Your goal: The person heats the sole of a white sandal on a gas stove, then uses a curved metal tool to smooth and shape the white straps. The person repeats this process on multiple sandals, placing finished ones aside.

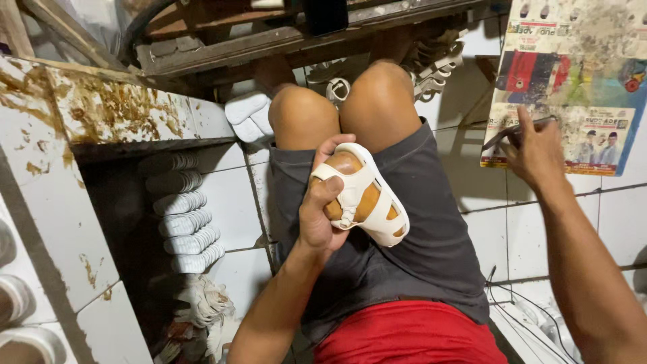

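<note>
My left hand (321,205) grips a small white strapped sandal upper (369,197) stretched over a tan wooden shoe last, held above my lap in dark grey shorts. My right hand (537,154) reaches out to the right over a stained printed paper sheet (573,81) on the tiled floor. Its fingers close on a thin dark tool (519,129) that lies on the sheet; the tool's far end is hard to make out.
A stack of white soles (180,210) lies in the dark gap under a stained white ledge (101,111) at left. More white sandal parts (248,114) sit near my knees. A wooden bench frame (283,34) runs across the top. Cables (512,310) trail at lower right.
</note>
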### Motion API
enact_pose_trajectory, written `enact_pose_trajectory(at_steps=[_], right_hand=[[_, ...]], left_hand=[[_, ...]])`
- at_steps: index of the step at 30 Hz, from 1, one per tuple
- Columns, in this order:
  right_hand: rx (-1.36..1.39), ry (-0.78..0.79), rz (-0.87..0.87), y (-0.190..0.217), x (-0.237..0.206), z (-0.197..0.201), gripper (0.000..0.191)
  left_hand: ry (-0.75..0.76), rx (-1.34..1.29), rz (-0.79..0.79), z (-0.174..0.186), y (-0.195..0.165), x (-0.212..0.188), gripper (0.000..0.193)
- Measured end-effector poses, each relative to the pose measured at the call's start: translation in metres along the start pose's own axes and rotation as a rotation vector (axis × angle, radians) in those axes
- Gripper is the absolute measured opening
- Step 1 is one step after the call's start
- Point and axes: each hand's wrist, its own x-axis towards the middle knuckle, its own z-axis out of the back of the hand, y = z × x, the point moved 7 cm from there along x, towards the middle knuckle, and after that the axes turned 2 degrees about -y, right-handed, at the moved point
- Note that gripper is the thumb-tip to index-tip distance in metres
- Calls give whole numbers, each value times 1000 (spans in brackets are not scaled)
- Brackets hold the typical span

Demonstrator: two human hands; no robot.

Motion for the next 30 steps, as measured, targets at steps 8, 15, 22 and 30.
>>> enact_pose_trajectory(at_steps=[8, 15, 22, 30], right_hand=[[1134, 235, -420, -14, -10, -20, 40], [1641, 542, 117, 167, -15, 129, 30], [1192, 477, 202, 229, 10, 154, 28], [1378, 722, 122, 212, -5, 136, 28]], left_hand=[[10, -3, 69, 5, 8, 9, 71], [48, 82, 168, -4, 2, 19, 70], [5, 285, 168, 3, -2, 27, 60], [28, 87, 245, 6, 1, 30, 64]])
